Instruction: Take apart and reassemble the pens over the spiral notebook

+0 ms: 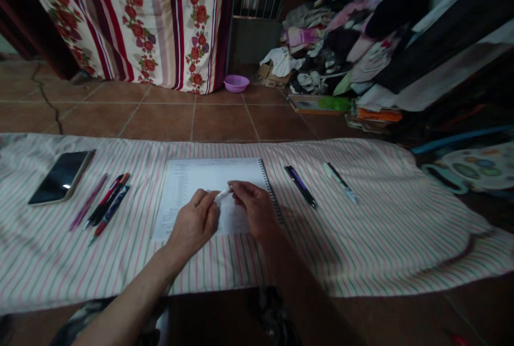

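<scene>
Over the spiral notebook (201, 172), both hands meet at a slim white pen-like tube (223, 193). My left hand (196, 216) is closed round its lower left end, while my right hand (257, 204) pinches the upper right end between thumb and fingertips. Most of the tube is covered by fingers, and its exact kind is too small to make out. Printed text shows on the notebook's open page, with the spiral binding on the right. Right of it lie a dark purple pen (300, 186) and a pale pen with a dark upper part (341, 181).
At left on the striped cloth (385, 239) lie several pens (108, 204), a purple pen (89, 201) and a phone (62, 177). Beyond the table are a purple basin (236, 83), a floral curtain (160, 24) and a heap of clothes (345, 40).
</scene>
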`<state>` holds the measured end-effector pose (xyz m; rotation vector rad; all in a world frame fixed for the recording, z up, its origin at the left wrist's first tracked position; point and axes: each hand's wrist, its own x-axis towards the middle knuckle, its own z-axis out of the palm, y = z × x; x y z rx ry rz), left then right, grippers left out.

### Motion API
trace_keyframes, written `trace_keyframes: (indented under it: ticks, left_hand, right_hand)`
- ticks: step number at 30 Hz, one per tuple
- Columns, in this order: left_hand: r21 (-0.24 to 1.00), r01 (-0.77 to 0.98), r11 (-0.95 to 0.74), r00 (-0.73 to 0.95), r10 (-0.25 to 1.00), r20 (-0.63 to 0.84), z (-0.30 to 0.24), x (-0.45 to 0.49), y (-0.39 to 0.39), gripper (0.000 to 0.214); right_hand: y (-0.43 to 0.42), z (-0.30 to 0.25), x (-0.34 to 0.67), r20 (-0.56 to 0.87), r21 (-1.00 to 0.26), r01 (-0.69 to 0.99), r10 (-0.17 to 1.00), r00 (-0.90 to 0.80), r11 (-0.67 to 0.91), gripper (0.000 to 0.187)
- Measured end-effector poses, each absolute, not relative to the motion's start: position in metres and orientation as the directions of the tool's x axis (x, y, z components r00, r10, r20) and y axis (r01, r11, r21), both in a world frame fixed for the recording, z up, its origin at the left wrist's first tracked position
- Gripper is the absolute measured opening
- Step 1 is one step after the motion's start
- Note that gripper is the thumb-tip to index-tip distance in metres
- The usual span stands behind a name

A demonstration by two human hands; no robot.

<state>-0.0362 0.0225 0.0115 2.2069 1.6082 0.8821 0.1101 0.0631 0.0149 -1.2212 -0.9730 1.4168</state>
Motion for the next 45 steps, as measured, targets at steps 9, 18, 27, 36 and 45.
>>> trace_keyframes:
  ticks: [9, 18, 27, 36, 45]
  left_hand:
    - [0.478, 0.830, -0.289, 0.165, 0.945, 0.284, 0.008, -0.035, 0.023, 0.031]
    - [0.220, 0.930, -0.294, 0.192, 0.900, 0.392, 0.005, -0.030, 0.021, 0.029]
    - [0.177, 0.929, -0.325, 0.227, 0.878, 0.422, 0.005, -0.025, 0.019, 0.026]
    - [0.426, 0.865, -0.266, 0.148, 0.946, 0.289, 0.010, -0.028, 0.020, 0.029]
    - [0.560, 0.805, -0.198, 0.111, 0.976, 0.185, 0.013, -0.035, 0.019, 0.028]
  right_hand:
    - [0.060, 0.018, 0.108, -0.218, -0.964, -0.148, 0.975, -0.037, -0.221, 0.030]
    - [0.065, 0.012, 0.111, -0.107, -0.951, 0.300, 0.992, -0.069, -0.082, 0.044]
    - [0.067, 0.012, 0.113, 0.012, -0.908, 0.414, 0.991, -0.135, 0.067, 0.046]
    - [0.062, 0.014, 0.108, 0.131, -0.900, 0.402, 0.984, -0.125, 0.171, 0.037]
    - [0.061, 0.020, 0.111, 0.100, -0.874, 0.444, 0.967, -0.235, 0.198, 0.033]
